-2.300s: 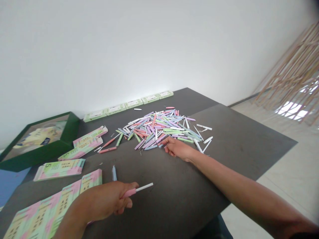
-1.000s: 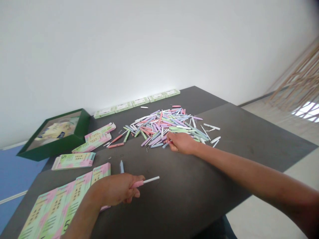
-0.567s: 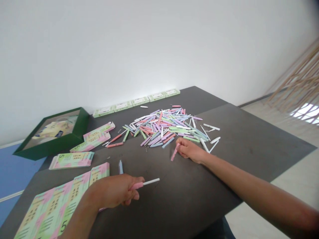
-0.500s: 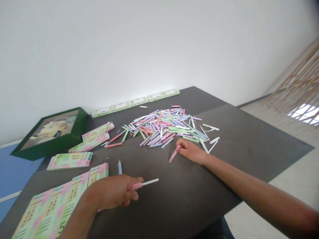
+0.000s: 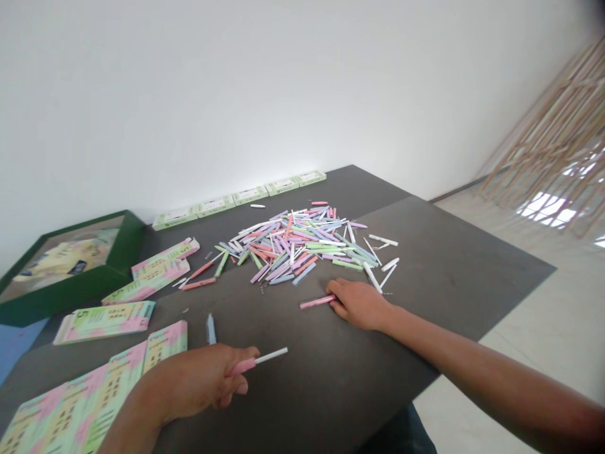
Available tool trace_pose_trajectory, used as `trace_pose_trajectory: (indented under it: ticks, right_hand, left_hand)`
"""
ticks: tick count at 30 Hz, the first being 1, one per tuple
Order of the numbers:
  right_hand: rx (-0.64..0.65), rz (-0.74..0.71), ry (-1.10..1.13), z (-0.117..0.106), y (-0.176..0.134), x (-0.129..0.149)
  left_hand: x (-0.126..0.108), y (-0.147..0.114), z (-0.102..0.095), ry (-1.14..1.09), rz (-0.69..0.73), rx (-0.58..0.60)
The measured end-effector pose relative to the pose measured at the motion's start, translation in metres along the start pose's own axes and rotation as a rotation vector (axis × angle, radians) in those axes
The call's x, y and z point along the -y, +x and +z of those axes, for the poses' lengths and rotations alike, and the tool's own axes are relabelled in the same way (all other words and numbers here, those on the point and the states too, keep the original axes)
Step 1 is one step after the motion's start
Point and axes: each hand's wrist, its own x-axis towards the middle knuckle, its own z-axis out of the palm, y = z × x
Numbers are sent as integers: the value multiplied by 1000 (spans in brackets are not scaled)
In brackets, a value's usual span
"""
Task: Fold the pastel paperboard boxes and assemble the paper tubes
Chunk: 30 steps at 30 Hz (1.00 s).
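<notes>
My left hand (image 5: 203,383) is closed round a pink pen-like barrel (image 5: 242,367), from which a thin white stick (image 5: 271,356) points right. Low over the dark table, my right hand (image 5: 357,302) pinches a slim pink tube (image 5: 316,302) whose free end points left. Just behind it spreads a loose pile of pastel pen-like pieces (image 5: 293,246) in pink, green, blue, purple and white. A single blue piece (image 5: 210,329) lies beyond my left hand, partly hidden by it.
Printed pink-and-green boxes (image 5: 125,372) lie at the left, partly behind my left forearm, with more flat boxes (image 5: 146,280) farther back. A green open box (image 5: 118,252) holding packets stands at the far left. Pale green boxes (image 5: 215,207) line the wall.
My right hand has turned the pink tube from slanting toward me to pointing nearly level leftward. My left hand keeps hold of the pink barrel. The whole view has shifted slightly.
</notes>
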Motion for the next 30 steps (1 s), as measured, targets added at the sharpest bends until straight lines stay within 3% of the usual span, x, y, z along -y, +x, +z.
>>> trace_pose_trajectory:
  ticks: [8, 16, 23, 26, 30]
  right_hand:
    - [-9, 90, 242, 3, -2, -19]
    - [-145, -30, 68, 14, -11, -18]
    - [-166, -59, 101, 13, -15, -17]
    - [-203, -48, 108, 9, -20, -21]
    - [-204, 17, 58, 2, -29, -28]
  left_hand:
    - [0, 2, 0, 6, -9, 0]
    - [1, 2, 1, -47, -14, 13]
    - [-6, -1, -1, -56, -70, 24]
    - [-9, -1, -1, -73, -120, 2]
    - [-4, 0, 1, -57, -72, -10]
